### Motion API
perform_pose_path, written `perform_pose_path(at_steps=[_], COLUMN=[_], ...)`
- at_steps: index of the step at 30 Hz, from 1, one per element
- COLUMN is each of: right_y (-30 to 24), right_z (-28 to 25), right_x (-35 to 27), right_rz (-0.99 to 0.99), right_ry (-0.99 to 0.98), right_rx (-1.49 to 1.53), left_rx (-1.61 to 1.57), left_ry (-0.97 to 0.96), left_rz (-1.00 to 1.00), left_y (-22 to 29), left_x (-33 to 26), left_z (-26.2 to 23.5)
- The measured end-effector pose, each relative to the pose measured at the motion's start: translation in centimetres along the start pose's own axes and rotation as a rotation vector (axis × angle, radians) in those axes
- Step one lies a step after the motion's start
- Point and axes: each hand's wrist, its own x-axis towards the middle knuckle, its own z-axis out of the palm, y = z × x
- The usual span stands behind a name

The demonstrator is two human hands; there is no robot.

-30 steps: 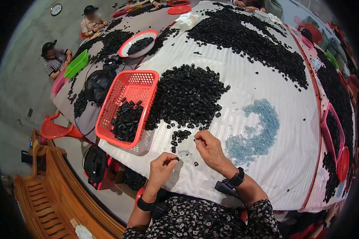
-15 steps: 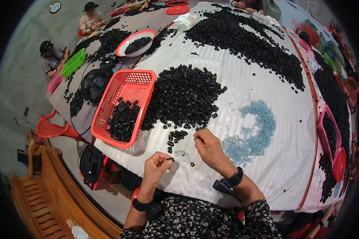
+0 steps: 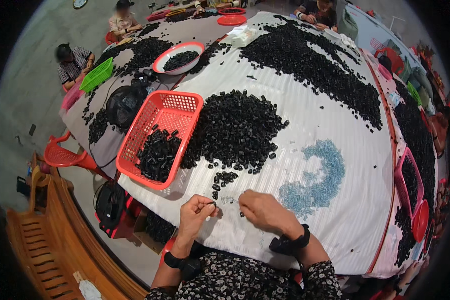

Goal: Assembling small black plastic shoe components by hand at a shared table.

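My left hand [image 3: 196, 214] is closed in a pinch on a small black plastic piece [image 3: 214, 203], short and cylinder-shaped, just above the white cloth [image 3: 310, 240]. Beside it, my right hand [image 3: 266, 210] has its fingers pressed together; what they hold, if anything, is hidden. A loose black piece [image 3: 242, 214] shows under those fingertips. Between the hands lie a few thin clear pieces [image 3: 227, 199]. A small cluster of black pieces [image 3: 226, 178] sits beyond them, in front of a large black heap [image 3: 235, 130]. To the right spreads a curved patch of pale-blue clear pieces [image 3: 325, 175].
A red basket [image 3: 197, 107] partly filled with black pieces stands left of the heap, near a black mesh fan [image 3: 122, 106]. Farther off are a red-rimmed bowl [image 3: 201, 48], a green basket [image 3: 97, 75] and a pink basket [image 3: 401, 175]. Other people sit around the table.
My right hand has come back from the edge of the black heap to beside my left hand. The left hand keeps its pinch near the same spot. The view has shifted slightly.
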Motion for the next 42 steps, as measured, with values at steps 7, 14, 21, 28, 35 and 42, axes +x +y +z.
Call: perform_pose_path(at_steps=[7,14,21,28,35,42], right_y=[-0.8,-0.9,-1.6,-2.1,-1.4,-2.7], right_z=[2.2,3.4,2.6,1.2,1.9,3.2], right_x=[-0.5,-0.5,-0.3,0.1,0.0,0.0], right_rz=[-0.024,-0.079,-0.072,-0.081,-0.028,-0.06], right_ry=[-0.138,-0.065,-0.039,0.084,0.004,-0.17], right_rx=[-0.197,-0.272,-0.231,0.015,0.138,0.148], left_rx=[-0.086,-0.11,-0.103,-0.015,-0.092,-0.149], left_ry=[0.052,0.097,0.108,0.08,0.042,0.075], left_rz=[0.039,0.092,0.074,0.047,0.114,0.076], left_y=[0.1,0.1,-0.2,0.2,0.4,0.2], left_x=[0.2,0.0,-0.1,-0.3,-0.1,-0.4], left_z=[-0.1,-0.3,-0.2,-0.1,0.3,-0.3])
